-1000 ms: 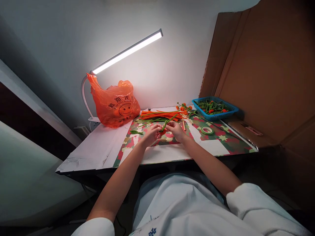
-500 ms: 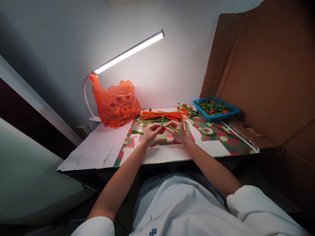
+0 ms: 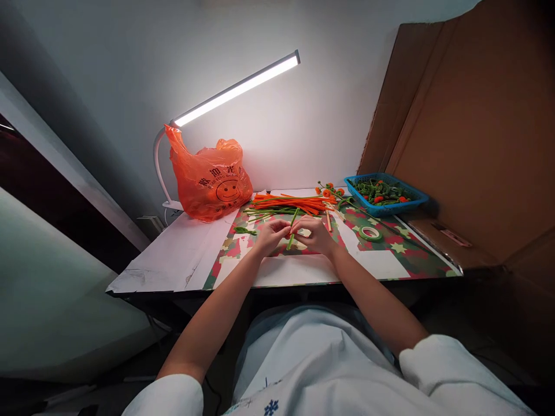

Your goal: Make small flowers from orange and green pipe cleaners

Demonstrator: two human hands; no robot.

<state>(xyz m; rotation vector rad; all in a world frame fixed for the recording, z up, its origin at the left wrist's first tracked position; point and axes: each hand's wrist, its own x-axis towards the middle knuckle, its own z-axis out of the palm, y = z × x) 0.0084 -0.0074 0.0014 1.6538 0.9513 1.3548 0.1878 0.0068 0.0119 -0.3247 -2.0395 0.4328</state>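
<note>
Over the middle of the table, both my hands pinch a green pipe cleaner (image 3: 295,215) between their fingertips. It runs steeply between them, one end above the fingers and one below. My left hand (image 3: 271,238) is closed at its left side; my right hand (image 3: 318,236) is closed at its right side, thumb and forefinger together. A hint of red shows at the fingertips, too small to make out. Just behind lie a pile of orange pipe cleaners (image 3: 299,203) and some green pipe cleaners (image 3: 266,212). A looped green piece (image 3: 244,230) rests left of my left hand.
A roll of green tape (image 3: 368,238) and a pale stick (image 3: 328,221) lie to the right. Orange flowers (image 3: 327,192) on stems lie beside a blue basket (image 3: 390,210) of greenery. An orange plastic bag (image 3: 212,185) stands under a lamp (image 3: 238,89). Cardboard (image 3: 459,133) borders the right side.
The green pieces at my fingertips, earlier one upright and one pointing right, now show as one steep line reaching below the fingers. The view has shifted slightly.
</note>
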